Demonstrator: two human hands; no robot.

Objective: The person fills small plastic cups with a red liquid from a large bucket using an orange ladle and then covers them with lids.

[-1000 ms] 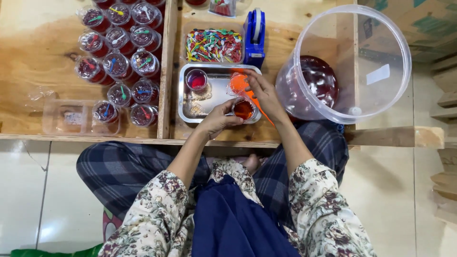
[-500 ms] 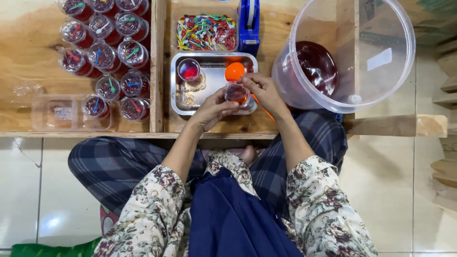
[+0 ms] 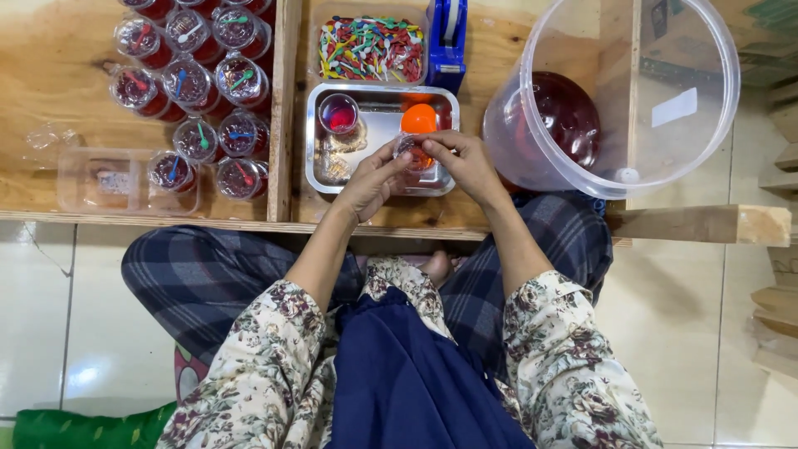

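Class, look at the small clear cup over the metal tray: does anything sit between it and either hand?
Nothing visible does. Left hand and right hand both touch the small clear cup directly, above the metal tray.

1. Low plywood platform (image 3: 66,75), pale wood, raised above a white tiled floor (image 3: 50,316); near edge running left to right.
2. Upright wooden divider strip (image 3: 281,108) splitting the platform into left and right sections.
3. Left section: cluster of sealed clear cups of red liquid (image 3: 195,83), small coloured spoons on their lids; at the near left, an empty clear plastic tray (image 3: 100,179).
4. Right section: steel tray (image 3: 378,125) in the middle; just beyond it a clear box of coloured spoons (image 3: 370,48), with a blue tape dispenser (image 3: 446,41) beside it.
5. Far right: large clear bucket (image 3: 632,91), tilted, red liquid inside.
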